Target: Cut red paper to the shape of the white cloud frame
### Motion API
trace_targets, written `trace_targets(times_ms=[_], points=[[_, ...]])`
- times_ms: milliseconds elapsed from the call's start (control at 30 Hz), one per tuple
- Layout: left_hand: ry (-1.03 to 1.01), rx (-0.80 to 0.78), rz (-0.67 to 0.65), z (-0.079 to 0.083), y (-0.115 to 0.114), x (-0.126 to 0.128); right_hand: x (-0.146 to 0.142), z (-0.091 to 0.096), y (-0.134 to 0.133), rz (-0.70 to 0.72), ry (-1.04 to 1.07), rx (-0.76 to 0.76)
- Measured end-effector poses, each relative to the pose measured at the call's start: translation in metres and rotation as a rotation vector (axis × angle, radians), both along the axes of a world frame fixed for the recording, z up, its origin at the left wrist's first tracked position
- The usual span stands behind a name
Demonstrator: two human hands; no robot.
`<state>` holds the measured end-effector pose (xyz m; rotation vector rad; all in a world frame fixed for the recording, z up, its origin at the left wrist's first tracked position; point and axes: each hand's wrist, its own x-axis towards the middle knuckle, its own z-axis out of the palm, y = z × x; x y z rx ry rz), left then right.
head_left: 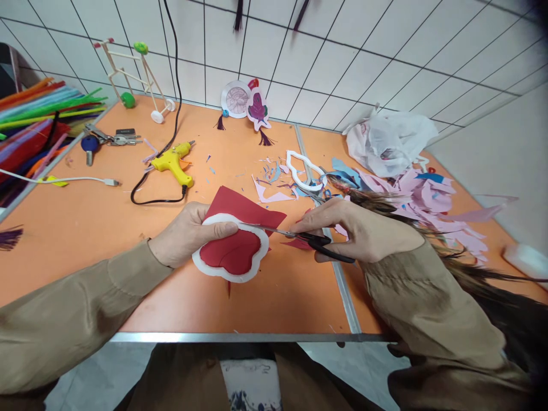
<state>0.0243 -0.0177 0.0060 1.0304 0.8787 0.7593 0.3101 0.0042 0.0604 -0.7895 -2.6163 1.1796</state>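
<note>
My left hand (182,235) pinches a white scalloped frame (198,260) together with a sheet of red paper (242,206), thumb on top. Red shows through the frame's opening, and the sheet sticks out beyond its far edge. In my right hand (349,228) is a pair of scissors with black handles (319,241), held by the loops. Their blades point left and lie at the frame's upper edge, beside my left thumb. How far the blades are apart is hard to make out. A red paper scrap (297,242) lies under the scissors.
A yellow glue gun (173,164) with a black cord lies at left, near keys (115,138) and pipe cleaners (38,120). Behind are a stick model (132,80) and tasselled ornaments (258,108). Right are a white cut-out frame (306,171), pink scraps (428,197) and a plastic bag (387,140).
</note>
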Motion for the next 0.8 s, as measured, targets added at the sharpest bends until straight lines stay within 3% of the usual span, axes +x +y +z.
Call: trace_targets(times_ms=[500,800], points=[[0.015,-0.03,0.004,-0.0006,0.0006,-0.0006,0.0023,0.004,0.0001,0.019,-0.026,0.039],[0.001,-0.028,0.025,-0.0008,0.0002,0.0001,0.0051,0.0031,0.0018,0.017,-0.033,-0.015]])
